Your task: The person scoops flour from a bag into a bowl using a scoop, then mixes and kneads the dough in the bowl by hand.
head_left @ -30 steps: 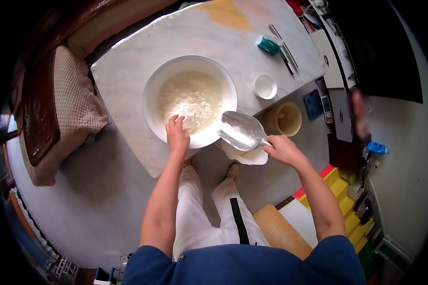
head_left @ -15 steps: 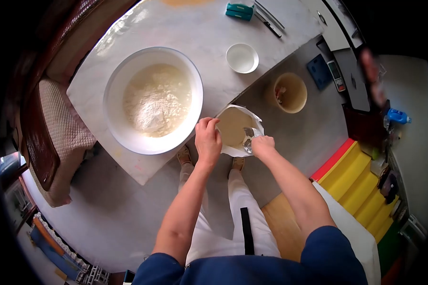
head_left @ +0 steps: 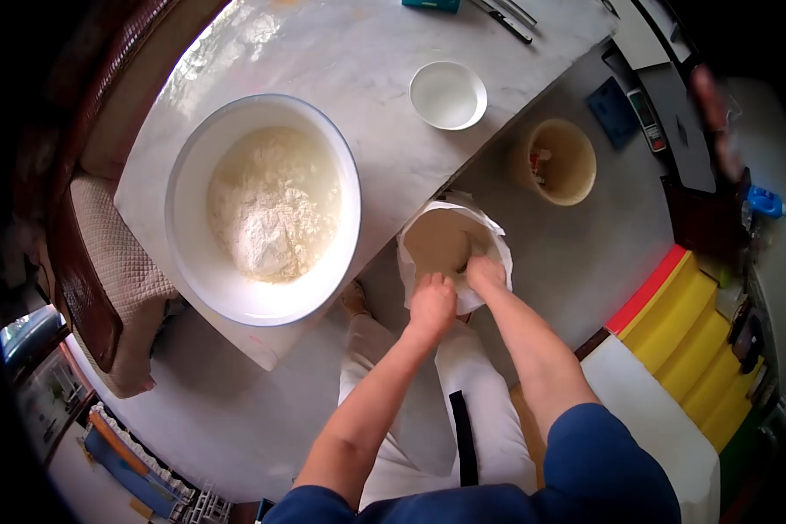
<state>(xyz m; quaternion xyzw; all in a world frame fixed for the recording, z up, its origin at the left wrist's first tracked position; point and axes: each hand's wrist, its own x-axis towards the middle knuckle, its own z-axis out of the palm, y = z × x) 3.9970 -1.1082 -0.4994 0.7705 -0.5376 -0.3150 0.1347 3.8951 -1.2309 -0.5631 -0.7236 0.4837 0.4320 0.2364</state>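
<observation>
A white bag [head_left: 505, 229] with its mouth spread wide stands beside the table corner, pale flour [head_left: 437, 240] inside it. My right hand [head_left: 486, 274] reaches into the bag with fingers closed; the scoop it held is mostly hidden, with only a dark curved edge near the fingers. At the bag's near rim, my left hand [head_left: 434, 301] has its fingers curled, and what they grip is unclear. To the left, a large white basin [head_left: 176, 196] on the table holds a mound of flour [head_left: 266, 240] in cloudy liquid.
A small white bowl [head_left: 448, 96] sits on the marble table [head_left: 358, 113]. Beyond the bag are a tan bin [head_left: 568, 166] and a blue scale-like object [head_left: 614, 112]. Yellow steps [head_left: 672, 349] rise at the right; a quilted sofa cover [head_left: 113, 262] hangs at the left.
Both hands have moved from the basin to the bag, the right one lowering the metal scoop into it. The flour mound in the basin is larger. The view has shifted.
</observation>
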